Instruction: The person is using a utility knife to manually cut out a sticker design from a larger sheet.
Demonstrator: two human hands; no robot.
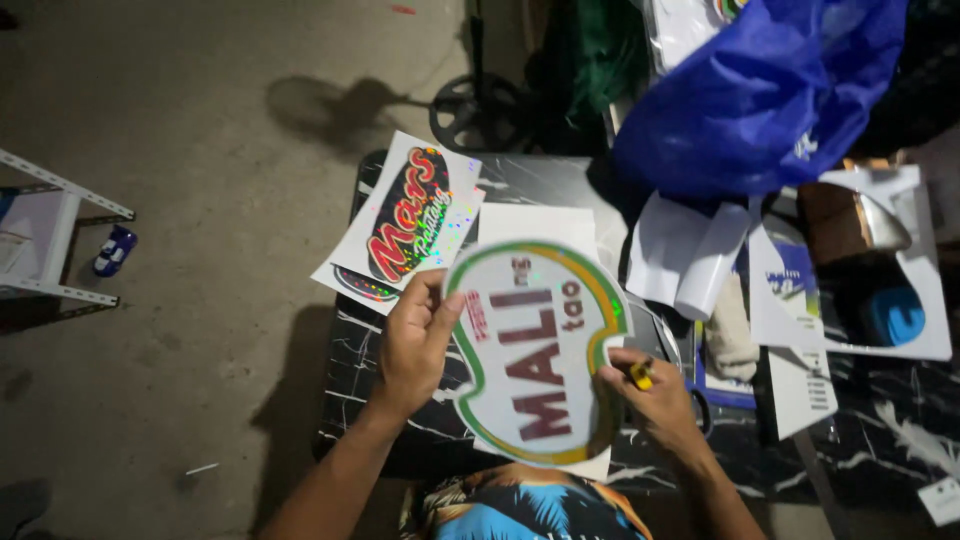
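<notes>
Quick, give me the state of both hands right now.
Left hand: closed on the edge of the cut-out sign.
Right hand: closed on a small yellow tool, at the sign's right edge.

One head-worn view looks steeply down, close over the dark marble-patterned desk (pixel 900 420); dim grey floor, perhaps concrete, lies left of it.

blue plastic bag (pixel 760 90): cut by top edge | small yellow tool (pixel 641 375): mostly hidden in right hand (pixel 660 400) | black marbled tabletop (pixel 880 430): largely covered

Curvy white sticker cutout (pixel 535 350), green-yellow border, held flat
</notes>
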